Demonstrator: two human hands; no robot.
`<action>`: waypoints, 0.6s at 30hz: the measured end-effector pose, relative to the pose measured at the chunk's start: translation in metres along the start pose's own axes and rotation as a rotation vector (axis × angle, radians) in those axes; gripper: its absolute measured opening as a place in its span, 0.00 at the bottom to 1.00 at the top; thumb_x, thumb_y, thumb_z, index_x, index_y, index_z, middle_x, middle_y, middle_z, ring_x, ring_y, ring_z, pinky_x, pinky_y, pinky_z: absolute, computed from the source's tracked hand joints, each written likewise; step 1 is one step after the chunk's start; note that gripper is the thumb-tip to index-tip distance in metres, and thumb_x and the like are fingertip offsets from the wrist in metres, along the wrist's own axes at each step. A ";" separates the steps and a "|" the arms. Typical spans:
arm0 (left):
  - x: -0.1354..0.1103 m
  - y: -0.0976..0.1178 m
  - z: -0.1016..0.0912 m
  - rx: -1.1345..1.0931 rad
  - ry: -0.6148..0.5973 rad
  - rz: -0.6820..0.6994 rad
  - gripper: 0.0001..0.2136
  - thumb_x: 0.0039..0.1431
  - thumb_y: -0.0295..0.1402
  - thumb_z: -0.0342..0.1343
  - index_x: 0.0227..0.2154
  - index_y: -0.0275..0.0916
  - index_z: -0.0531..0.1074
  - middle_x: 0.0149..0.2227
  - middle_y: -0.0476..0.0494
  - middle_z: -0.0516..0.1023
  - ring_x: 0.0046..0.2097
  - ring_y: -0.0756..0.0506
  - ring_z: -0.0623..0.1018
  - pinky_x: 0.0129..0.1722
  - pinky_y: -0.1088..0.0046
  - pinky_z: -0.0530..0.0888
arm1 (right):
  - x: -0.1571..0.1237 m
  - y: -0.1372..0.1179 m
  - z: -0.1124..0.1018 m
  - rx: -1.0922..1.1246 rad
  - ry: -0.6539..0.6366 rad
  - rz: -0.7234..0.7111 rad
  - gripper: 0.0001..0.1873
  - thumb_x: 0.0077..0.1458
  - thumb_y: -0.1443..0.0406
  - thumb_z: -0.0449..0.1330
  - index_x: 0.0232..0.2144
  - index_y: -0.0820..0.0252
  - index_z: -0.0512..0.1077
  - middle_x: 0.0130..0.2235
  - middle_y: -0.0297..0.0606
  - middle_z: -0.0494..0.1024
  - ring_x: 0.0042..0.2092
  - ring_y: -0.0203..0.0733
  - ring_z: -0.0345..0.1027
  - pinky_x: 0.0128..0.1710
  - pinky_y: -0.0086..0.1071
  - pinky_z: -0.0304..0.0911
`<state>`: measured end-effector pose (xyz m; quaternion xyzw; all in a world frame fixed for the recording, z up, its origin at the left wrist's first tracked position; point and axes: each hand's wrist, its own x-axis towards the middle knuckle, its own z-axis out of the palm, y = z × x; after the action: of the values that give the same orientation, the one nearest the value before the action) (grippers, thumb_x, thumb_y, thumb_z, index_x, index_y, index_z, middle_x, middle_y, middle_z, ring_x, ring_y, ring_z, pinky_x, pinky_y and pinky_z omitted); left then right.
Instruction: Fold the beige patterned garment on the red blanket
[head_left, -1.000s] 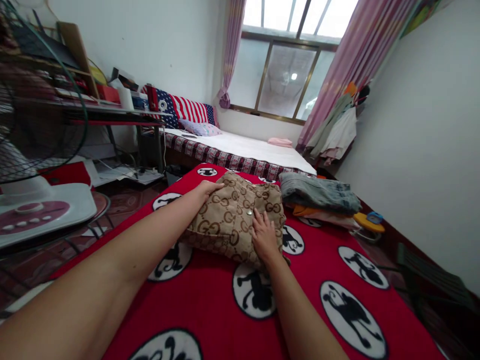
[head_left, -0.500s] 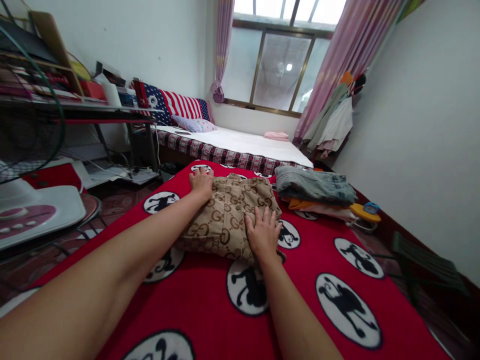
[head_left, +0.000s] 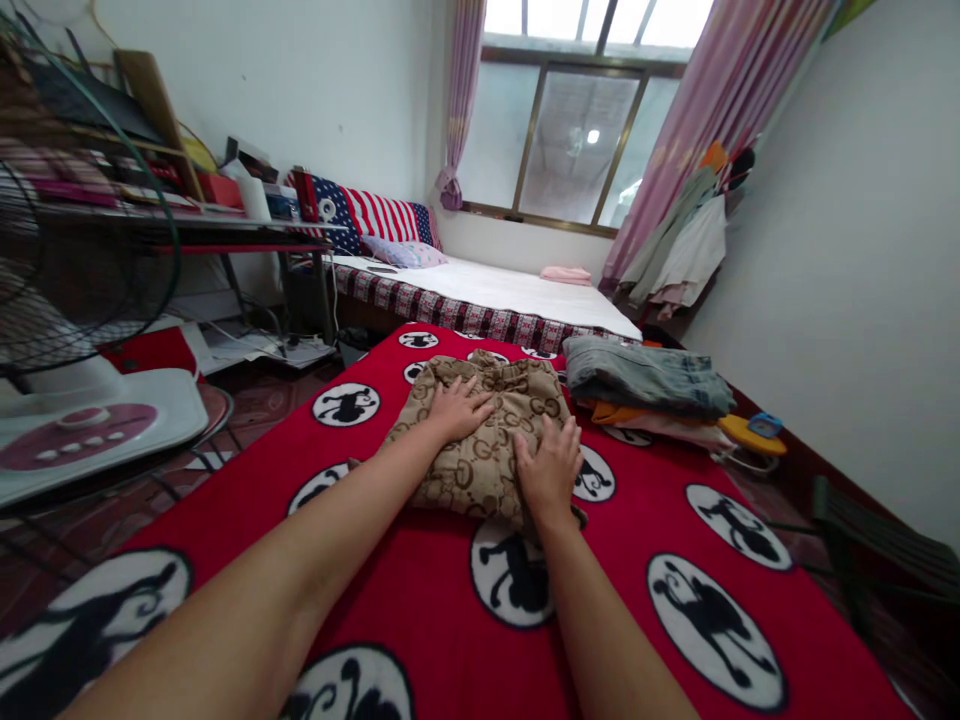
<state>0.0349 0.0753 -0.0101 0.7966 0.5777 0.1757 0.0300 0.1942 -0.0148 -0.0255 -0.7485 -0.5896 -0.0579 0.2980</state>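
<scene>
A folded tan garment with a brown letter pattern (head_left: 487, 440) lies on a red blanket with black-and-white round figures (head_left: 645, 500). My left hand (head_left: 459, 408) rests flat on the garment's middle, fingers spread. My right hand (head_left: 551, 465) presses flat on its near right edge, fingers apart. Neither hand grips anything.
A pile of folded clothes, grey jeans on top (head_left: 645, 375), sits to the right of the garment. A bed with a white sheet (head_left: 510, 295) stands behind. A fan (head_left: 67, 300) and cluttered shelves (head_left: 150, 200) are at the left. A yellow stool (head_left: 754, 437) stands at the right.
My left hand has slid from the garment's far left corner onto its middle. My right hand has shifted slightly right along the near edge. The view has tilted a little.
</scene>
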 end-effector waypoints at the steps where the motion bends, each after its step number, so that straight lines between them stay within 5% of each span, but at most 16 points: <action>1: -0.003 0.001 -0.004 0.008 0.126 -0.041 0.23 0.64 0.47 0.44 0.58 0.49 0.67 0.68 0.43 0.53 0.68 0.35 0.51 0.64 0.45 0.48 | 0.000 0.001 -0.001 0.027 0.041 0.024 0.32 0.61 0.54 0.51 0.64 0.61 0.58 0.68 0.57 0.46 0.68 0.60 0.39 0.61 0.52 0.46; 4: -0.014 -0.002 -0.012 0.012 0.495 -0.311 0.26 0.62 0.44 0.49 0.61 0.40 0.62 0.67 0.32 0.53 0.68 0.32 0.52 0.63 0.47 0.53 | 0.001 0.003 -0.003 0.111 0.053 0.055 0.32 0.60 0.56 0.53 0.65 0.55 0.55 0.68 0.55 0.46 0.67 0.59 0.45 0.59 0.49 0.51; 8: -0.017 -0.021 -0.013 -0.158 0.479 -0.578 0.29 0.57 0.38 0.56 0.61 0.35 0.58 0.56 0.25 0.68 0.57 0.31 0.69 0.52 0.54 0.68 | 0.002 0.007 -0.004 0.192 0.002 0.051 0.28 0.58 0.58 0.56 0.61 0.51 0.63 0.64 0.50 0.57 0.61 0.58 0.56 0.54 0.45 0.57; 12: 0.006 -0.026 -0.028 -0.207 0.629 -0.329 0.18 0.54 0.24 0.53 0.49 0.39 0.68 0.47 0.38 0.74 0.50 0.40 0.74 0.49 0.65 0.71 | 0.002 0.009 -0.003 0.300 0.156 -0.059 0.23 0.55 0.67 0.54 0.53 0.60 0.72 0.53 0.48 0.69 0.55 0.51 0.61 0.55 0.40 0.57; 15: 0.032 -0.016 -0.048 -0.205 0.782 -0.113 0.14 0.55 0.21 0.49 0.43 0.39 0.70 0.43 0.41 0.74 0.49 0.43 0.73 0.51 0.67 0.69 | 0.001 0.007 -0.006 0.326 0.319 -0.077 0.26 0.55 0.69 0.53 0.57 0.61 0.67 0.56 0.48 0.67 0.57 0.49 0.59 0.56 0.41 0.55; 18: 0.048 -0.008 -0.050 -0.158 0.629 -0.093 0.14 0.58 0.22 0.47 0.46 0.39 0.69 0.48 0.39 0.73 0.54 0.42 0.71 0.55 0.65 0.67 | 0.000 0.005 -0.005 0.238 0.216 -0.090 0.23 0.60 0.64 0.52 0.57 0.56 0.67 0.62 0.46 0.63 0.62 0.51 0.54 0.59 0.49 0.50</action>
<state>0.0252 0.1145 0.0467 0.6712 0.5791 0.4557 -0.0802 0.2000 -0.0180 -0.0227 -0.6702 -0.5898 -0.0809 0.4432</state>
